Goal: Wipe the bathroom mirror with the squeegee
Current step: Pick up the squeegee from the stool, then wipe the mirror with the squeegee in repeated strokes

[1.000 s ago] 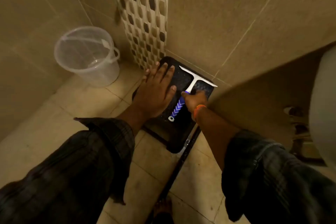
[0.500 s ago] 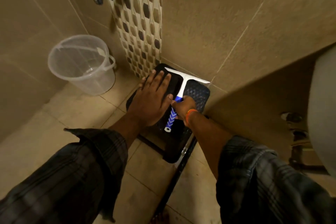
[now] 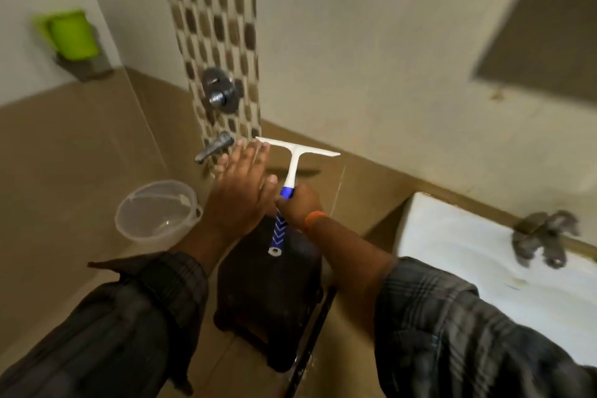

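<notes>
The right hand (image 3: 298,203) grips the blue handle of the squeegee (image 3: 292,173), whose white blade stands above the fist, lifted off the dark stool (image 3: 271,294) below it. Just to its left the left hand (image 3: 240,191) is spread flat with straight fingers, holding nothing, its fingertips near the tap (image 3: 214,147). The mirror (image 3: 546,32) hangs well up and to the right of the right hand, above the white basin (image 3: 468,252); a clear bucket (image 3: 156,212) sits left of the left hand.

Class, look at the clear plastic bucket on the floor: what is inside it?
The clear plastic bucket seems to hold only a little water at the bottom. Its right edge is covered by the left hand, so that part cannot be checked.
</notes>
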